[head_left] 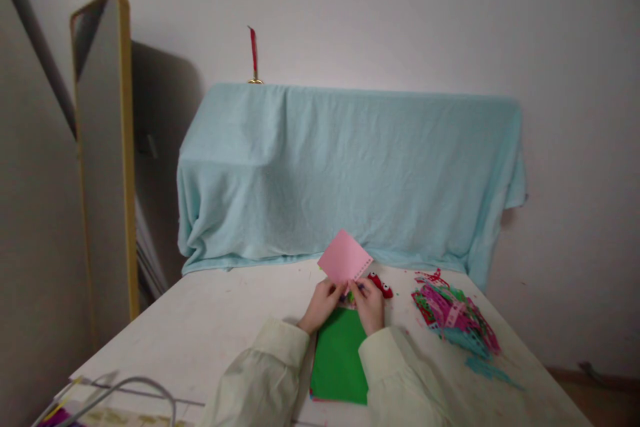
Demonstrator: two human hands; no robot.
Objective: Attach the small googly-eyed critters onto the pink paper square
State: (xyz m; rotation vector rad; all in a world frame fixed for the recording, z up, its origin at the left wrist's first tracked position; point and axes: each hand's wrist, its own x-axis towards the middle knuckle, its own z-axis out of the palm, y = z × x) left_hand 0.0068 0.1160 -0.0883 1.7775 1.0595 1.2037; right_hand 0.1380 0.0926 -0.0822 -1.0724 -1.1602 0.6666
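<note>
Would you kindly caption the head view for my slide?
Left hand and right hand hold pink paper near green sheet.

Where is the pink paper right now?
In the head view, the pink paper is just right of centre, held by the left hand and right hand, beyond the green sheet.

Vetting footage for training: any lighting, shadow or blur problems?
Head view: dim, flat light; soft dark shadow on the wall beside the mirror; left hand, right hand and pink sheet slightly soft; fine detail smeared in the strip pile.
</note>
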